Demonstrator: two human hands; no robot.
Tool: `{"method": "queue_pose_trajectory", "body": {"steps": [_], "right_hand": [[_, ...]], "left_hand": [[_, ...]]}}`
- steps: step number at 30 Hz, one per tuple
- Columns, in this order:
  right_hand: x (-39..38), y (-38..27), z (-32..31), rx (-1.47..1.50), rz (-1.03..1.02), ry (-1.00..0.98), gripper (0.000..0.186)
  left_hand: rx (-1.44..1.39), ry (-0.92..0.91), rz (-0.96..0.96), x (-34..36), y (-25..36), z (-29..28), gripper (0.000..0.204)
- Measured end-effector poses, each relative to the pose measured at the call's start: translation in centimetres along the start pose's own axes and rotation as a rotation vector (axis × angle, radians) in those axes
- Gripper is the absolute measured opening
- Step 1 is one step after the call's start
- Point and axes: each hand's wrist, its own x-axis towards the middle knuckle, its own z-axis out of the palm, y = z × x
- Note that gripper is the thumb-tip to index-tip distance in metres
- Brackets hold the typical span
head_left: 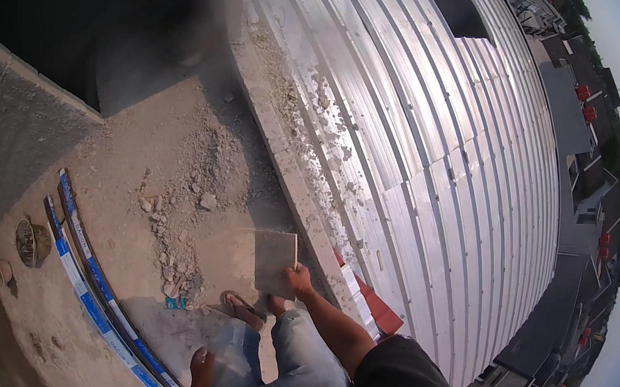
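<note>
Place: a bare grey concrete rooftop slab (pixel 129 167), bounded on its right edge by a low concrete parapet (pixel 284 150); beyond that lies a ribbed silver sheet-metal roof (pixel 445 150) strewn with pale chips along its near edge.
Right hand: the right hand (pixel 299 280) grasps the lower right corner of a flat square grey tile (pixel 273 260), fingers closed on its edge.
Tile position: the tile is held tilted above the slab, just beside the parapet's inner edge and in front of the person's sandalled foot (pixel 243 309).
Left hand: the left hand (pixel 202 366) hangs low near the left knee at the lower edge of the view; I cannot tell whether it is clenched or loose, and nothing shows in it.
Rubble: a heap of broken grey-brown mortar and stone rubble (pixel 194 192) spreads across the middle of the slab, touching nothing the hands hold.
Strips: several long blue-and-white plastic strips (pixel 92 281) lie side by side along the slab's left edge, well apart from the tile.
Other item: a round dark rusty object (pixel 30 242) sits at the far left edge of the slab.
Progress, as judged: the slab looks chipped back and still littered; no tile appears bedded on it, so this one tile in hand reads as an early step, with clearing and laying largely left.
</note>
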Motion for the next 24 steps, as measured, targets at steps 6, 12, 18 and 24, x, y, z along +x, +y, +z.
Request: {"method": "queue_pose_trajectory", "body": {"steps": [6, 12, 18, 24], "right_hand": [[12.0, 8.4, 2.3, 0.097, 0.019, 0.031, 0.025], [22.7, 12.1, 6.0, 0.183, 0.026, -0.063, 0.021], [32.2, 17.2, 7.3, -0.009, -0.058, 0.075, 0.036], [35.8, 11.9, 12.8, -0.077, -0.122, -0.074, 0.046]], "left_hand": [[0.249, 0.075, 0.168, 9.9, -2.0, 1.8, 0.052], [0.012, 0.163, 0.199, 14.3, -1.5, 0.9, 0.052], [0.083, 0.362, 0.349, 17.7, -4.4, -0.5, 0.053], [0.071, 0.698, 0.444, 19.5, -5.6, -0.4, 0.057]]}}
